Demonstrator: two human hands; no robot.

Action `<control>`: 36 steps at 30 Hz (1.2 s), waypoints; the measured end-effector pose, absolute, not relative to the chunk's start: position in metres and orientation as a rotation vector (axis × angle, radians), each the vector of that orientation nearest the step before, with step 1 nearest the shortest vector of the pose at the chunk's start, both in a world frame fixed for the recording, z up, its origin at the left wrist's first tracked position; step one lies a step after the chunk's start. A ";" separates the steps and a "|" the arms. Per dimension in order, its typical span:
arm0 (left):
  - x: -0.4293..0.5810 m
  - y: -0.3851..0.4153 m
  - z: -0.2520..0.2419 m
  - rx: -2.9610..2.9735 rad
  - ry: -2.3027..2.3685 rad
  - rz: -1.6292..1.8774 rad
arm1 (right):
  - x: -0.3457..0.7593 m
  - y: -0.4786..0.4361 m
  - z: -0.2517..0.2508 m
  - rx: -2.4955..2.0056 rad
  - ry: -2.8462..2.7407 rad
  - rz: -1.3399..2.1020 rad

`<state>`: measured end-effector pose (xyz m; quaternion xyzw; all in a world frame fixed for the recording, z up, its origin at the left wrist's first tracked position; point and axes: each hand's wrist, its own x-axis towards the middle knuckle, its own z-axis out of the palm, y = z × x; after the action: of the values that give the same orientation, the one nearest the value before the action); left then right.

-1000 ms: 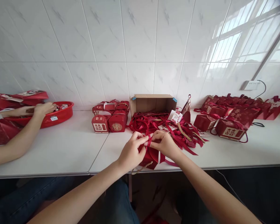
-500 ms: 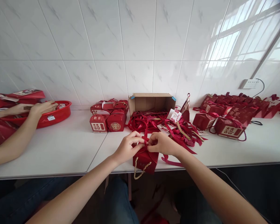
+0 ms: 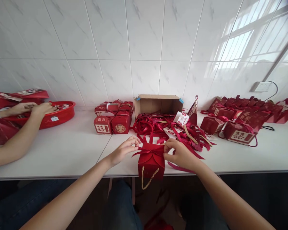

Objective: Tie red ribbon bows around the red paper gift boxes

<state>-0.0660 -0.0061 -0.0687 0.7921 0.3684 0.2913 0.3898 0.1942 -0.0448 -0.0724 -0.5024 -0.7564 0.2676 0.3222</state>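
A small red gift box with a gold cord handle stands at the table's front edge. A red ribbon crosses its folded top. My left hand pinches the ribbon's left end beside the box. On the other side my right hand pinches the right end. Both hands are closed on the ribbon and pull it apart sideways.
A pile of loose red ribbons and tags lies behind the box, before an open cardboard box. Finished red boxes stand at centre left and at right. Another person's hands reach into a red basin.
My hands have moved apart from over the box top to its two sides, drawing the ribbon tight. The box top now shows.
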 end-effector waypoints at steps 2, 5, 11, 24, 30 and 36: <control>-0.061 -0.008 -0.066 1.915 0.847 0.751 | 0.193 -0.046 -0.075 -1.260 -1.958 0.754; -0.052 -0.008 -0.065 1.871 0.831 0.783 | 0.191 -0.047 -0.079 -1.165 -1.929 0.843; -0.043 0.003 -0.080 1.972 1.032 0.824 | 0.188 -0.052 -0.083 -1.154 -1.860 0.882; -0.057 0.005 -0.092 1.910 1.108 0.924 | 0.197 -0.056 -0.079 -1.187 -1.840 0.908; -0.097 0.025 -0.139 2.254 1.510 0.725 | 0.221 -0.046 -0.098 -1.006 -1.965 1.215; -0.109 0.037 -0.162 2.425 1.638 0.579 | 0.196 -0.047 -0.124 -1.081 -1.828 1.383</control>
<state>-0.1094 0.0373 -0.1616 0.8104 0.5474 0.1934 0.0791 0.1961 -0.0472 -0.1238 -0.4071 -0.6883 0.5206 0.2991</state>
